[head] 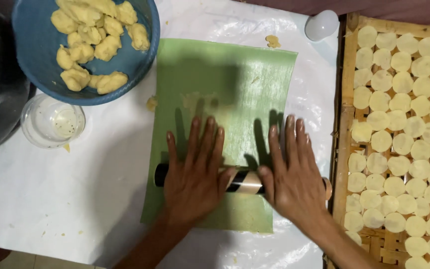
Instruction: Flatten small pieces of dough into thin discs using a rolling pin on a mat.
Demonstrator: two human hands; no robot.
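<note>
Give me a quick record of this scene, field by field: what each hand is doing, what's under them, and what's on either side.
Left hand: left hand flat on the roller, fingers spread
Right hand: right hand flat on the same roller
Surface: green sheet over white plastic sheet
Upper left: blue bowl holding yellow dough lumps
Left: small clear cup
Right: woven bamboo tray covered with thin pale dough discs

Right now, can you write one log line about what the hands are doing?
left hand: flat on roller | right hand: flat on roller | under: green sheet | nearby: dough bowl, tray of discs
</note>
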